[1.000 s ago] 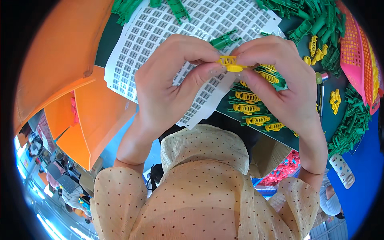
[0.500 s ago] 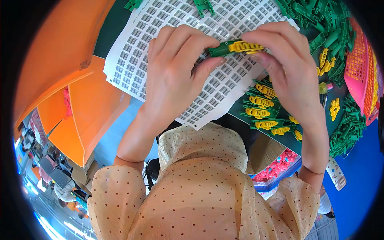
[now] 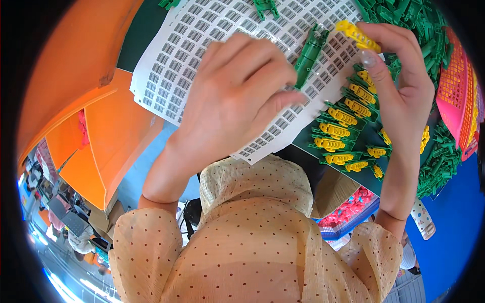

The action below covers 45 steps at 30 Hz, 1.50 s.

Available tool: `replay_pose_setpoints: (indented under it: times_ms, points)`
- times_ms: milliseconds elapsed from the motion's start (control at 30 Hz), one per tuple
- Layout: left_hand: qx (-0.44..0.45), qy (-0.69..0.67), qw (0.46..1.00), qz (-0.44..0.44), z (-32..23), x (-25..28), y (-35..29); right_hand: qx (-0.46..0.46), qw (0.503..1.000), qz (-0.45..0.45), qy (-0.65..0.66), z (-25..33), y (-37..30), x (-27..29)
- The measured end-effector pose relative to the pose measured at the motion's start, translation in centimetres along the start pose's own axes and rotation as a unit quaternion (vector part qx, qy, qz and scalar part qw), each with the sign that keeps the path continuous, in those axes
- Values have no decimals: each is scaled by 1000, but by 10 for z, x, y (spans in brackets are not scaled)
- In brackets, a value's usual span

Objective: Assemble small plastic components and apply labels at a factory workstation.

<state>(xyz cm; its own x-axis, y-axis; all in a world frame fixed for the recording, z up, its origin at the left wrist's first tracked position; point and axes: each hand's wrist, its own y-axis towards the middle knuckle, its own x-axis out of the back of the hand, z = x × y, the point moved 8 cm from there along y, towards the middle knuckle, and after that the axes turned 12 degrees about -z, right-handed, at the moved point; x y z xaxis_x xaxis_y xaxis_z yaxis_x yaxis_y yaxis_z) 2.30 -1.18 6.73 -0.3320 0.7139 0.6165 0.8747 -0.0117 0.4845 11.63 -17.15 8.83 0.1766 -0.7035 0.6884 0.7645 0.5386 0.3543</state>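
Observation:
My left hand (image 3: 237, 96), slightly blurred, is over a white sheet of small printed labels (image 3: 174, 65). Its thumb and forefinger close on the lower end of a long green plastic part (image 3: 309, 55), which tilts up and to the right. A short way to the right, my right hand (image 3: 404, 76) pinches a small ribbed yellow plastic piece (image 3: 357, 36) between thumb and fingertips. The yellow piece and the green part are apart. Below my right hand, several green parts with yellow pieces on them (image 3: 335, 131) lie in a row along the sheet's edge.
Loose green parts (image 3: 399, 20) are heaped at the far right, with another heap (image 3: 437, 164) nearer. A pink mesh basket (image 3: 452, 91) stands at the right edge. Orange panels (image 3: 70, 65) rise on the left. A box of pink pieces (image 3: 348, 209) sits below the table edge.
Half a second ago both hands held a green part and a yellow piece together. Now they are separate: my right hand has moved up and right with a yellow piece, and the green part points upward.

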Motion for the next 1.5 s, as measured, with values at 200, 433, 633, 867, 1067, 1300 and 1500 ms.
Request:
replay_pose_setpoints:
  times_ms: [200,433,633,867,1067,1300,1500]
  points:
    - [-110,67,992,-4,-7,0,16,-38,998,-19,52,-5,-4,7]
    - [-98,97,989,43,-13,3,17,-58,995,10,78,2,-8,-5]
    - [-34,76,997,10,6,28,15,-30,997,27,72,14,-5,-12]
    - [45,79,994,53,25,20,-14,8,996,74,48,47,-8,-30]
    - [25,66,996,-46,13,20,-14,60,995,79,-1,54,-13,-48]
    - [26,21,997,-68,16,18,-22,100,994,30,-24,52,-13,-57]
    - [43,6,996,-82,19,18,-24,113,993,40,-21,59,-6,-53]
